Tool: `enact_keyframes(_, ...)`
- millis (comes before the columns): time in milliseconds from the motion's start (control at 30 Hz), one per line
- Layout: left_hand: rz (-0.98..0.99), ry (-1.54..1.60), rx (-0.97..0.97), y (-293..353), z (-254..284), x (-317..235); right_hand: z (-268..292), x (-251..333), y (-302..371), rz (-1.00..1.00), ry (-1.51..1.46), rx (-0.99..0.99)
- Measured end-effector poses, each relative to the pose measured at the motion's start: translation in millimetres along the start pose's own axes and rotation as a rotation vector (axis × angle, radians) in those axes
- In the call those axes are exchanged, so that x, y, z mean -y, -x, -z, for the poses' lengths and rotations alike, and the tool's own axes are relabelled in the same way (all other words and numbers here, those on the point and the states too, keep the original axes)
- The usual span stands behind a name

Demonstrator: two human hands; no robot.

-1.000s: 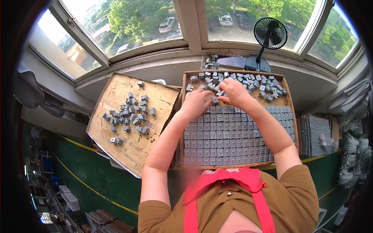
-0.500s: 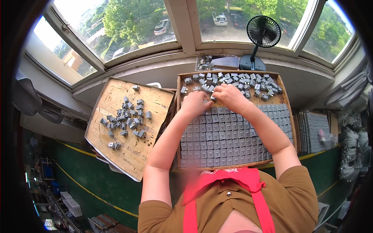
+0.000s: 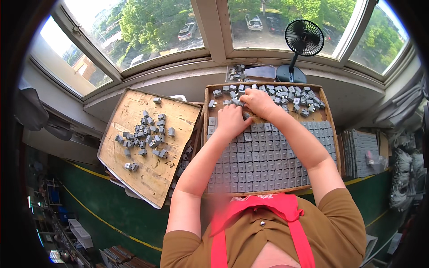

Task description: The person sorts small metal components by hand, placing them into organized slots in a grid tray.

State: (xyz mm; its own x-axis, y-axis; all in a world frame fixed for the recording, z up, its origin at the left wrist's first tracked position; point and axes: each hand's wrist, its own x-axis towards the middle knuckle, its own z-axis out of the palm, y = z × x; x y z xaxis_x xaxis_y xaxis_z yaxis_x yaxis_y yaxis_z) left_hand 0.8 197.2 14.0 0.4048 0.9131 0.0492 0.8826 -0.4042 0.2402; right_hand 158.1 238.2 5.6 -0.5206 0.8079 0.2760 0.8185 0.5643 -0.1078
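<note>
A shallow wooden tray (image 3: 336,147) holds small grey plastic blocks. Tight rows of these blocks (image 3: 254,161) fill its near and middle part, while a loose heap (image 3: 292,94) lies along its far side. My left hand (image 3: 232,119) is over the far left end of the rows, its thumb and fingers curled around a grey block (image 3: 246,115). Just beyond it on the right, my right hand (image 3: 259,102) reaches into the heap with bent fingers. Its fingertips are closed among loose blocks, and what they grip is hidden.
To the left, a worn wooden board (image 3: 123,114) carries a scattered pile of similar blocks (image 3: 145,132). A black fan (image 3: 304,39) and a clear box (image 3: 234,73) of parts stand by the window. Stacked grey panels (image 3: 361,149) lean at the right.
My left hand has shifted slightly right and nearer me. My right hand has moved a little left and farther off, into the loose heap.
</note>
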Motion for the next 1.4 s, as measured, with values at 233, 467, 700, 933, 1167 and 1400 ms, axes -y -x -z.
enact_keyframes(233,-0.042,0.094,0.085,2,1,26,21,-4,19,0.036,-0.148,0.08)
enact_keyframes(467,-0.08,0.284,-0.149,-9,-16,4,12,-10,42,-0.001,0.023,-0.021)
enact_keyframes(700,-0.205,0.418,-0.127,-6,-20,8,14,-7,47,-0.024,0.005,0.037)
enact_keyframes(933,-0.056,0.212,-0.013,-3,-15,9,32,-5,50,-0.007,-0.061,0.129)
enact_keyframes(1167,-0.137,0.266,0.154,-2,0,15,18,-1,47,-0.02,-0.057,0.127)
enact_keyframes(1400,-0.165,0.365,0.04,-13,-13,-1,22,-10,49,0.009,-0.179,0.212)
